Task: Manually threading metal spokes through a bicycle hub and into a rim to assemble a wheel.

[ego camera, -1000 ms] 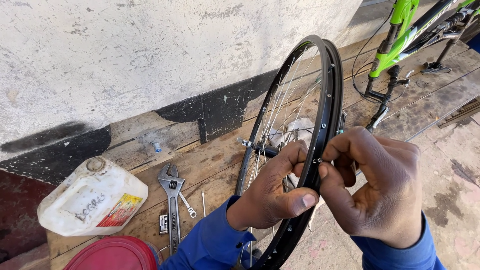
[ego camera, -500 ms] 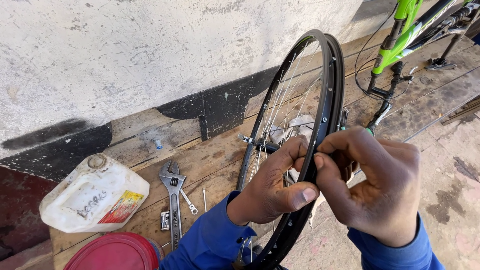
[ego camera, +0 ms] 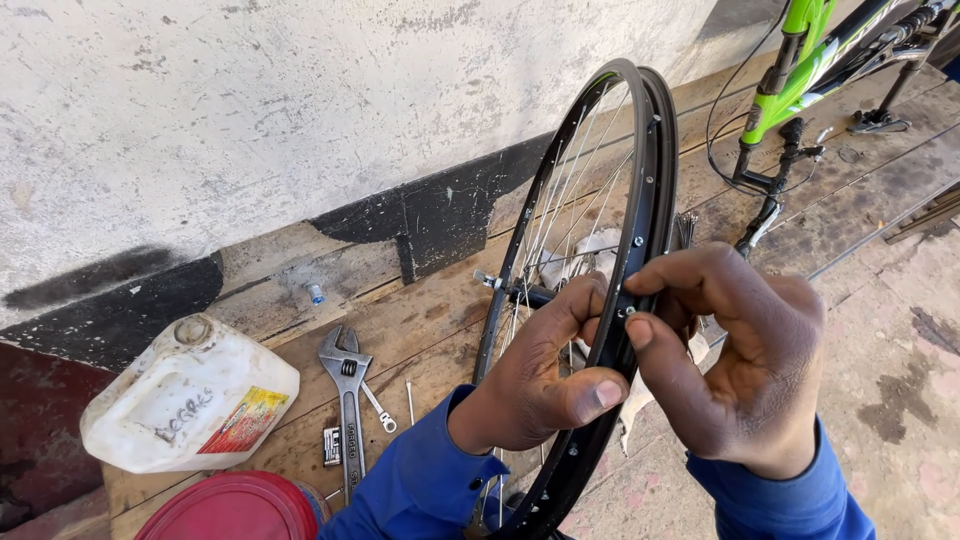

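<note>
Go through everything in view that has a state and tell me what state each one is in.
Bicycle wheel rim: upright, no tyre, gripped by both hands.
Left hand: closed on the rim.
Right hand: pinching at a rim hole.
Adjustable wrench: lying flat, jaws open.
White jug: on its side, uncapped.
Green bicycle frame: standing, wheel missing.

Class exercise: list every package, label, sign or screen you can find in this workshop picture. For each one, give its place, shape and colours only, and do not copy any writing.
White plastic jug: lies on its side on the wooden boards at lower left, boxy, round cap, dark handwriting on its side.
Label: stuck on the jug's side, rectangular, yellow and red.
Red lid: round, at the bottom edge below the jug; possibly a tub.
No signs or screens in view.
</note>
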